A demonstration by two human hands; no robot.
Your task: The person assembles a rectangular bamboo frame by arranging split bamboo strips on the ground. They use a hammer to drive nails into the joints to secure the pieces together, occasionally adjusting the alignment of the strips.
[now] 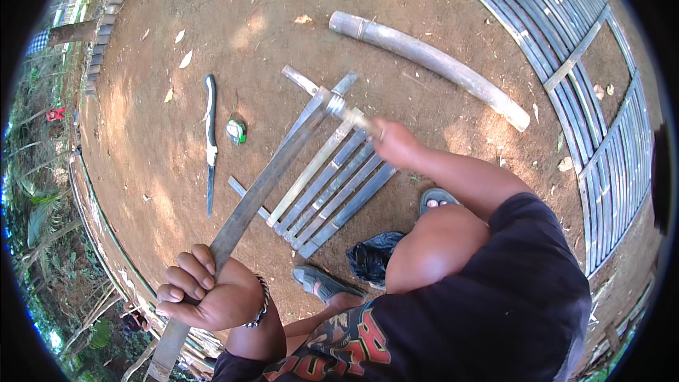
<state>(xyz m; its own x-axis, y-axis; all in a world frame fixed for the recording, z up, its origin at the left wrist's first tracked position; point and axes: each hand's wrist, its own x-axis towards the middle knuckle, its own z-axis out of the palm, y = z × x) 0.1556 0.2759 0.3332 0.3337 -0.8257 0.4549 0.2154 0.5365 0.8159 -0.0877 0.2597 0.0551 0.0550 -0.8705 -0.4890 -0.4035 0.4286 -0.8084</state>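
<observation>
My left hand [216,291] is wrapped round a long flat bamboo slat [265,180], which slants up and away to the right. In my right hand [393,143] is the handle of a hammer [363,123], smeared by motion. The hammer's head is at the slat's far end, over a crosspiece; whether it touches cannot be told. Under and beside this slat lies a small bamboo rack [329,194] of several parallel slats laid across two crosspieces on the ground. Any nail at the hammer's head is hidden.
Left of the rack lie a saw [211,127] and a green-black tape measure [235,129]. A thick bamboo pole [438,67] lies beyond my right hand. A large slatted bamboo panel [566,71] stretches along the right. A black plastic bag [368,258] rests between my feet.
</observation>
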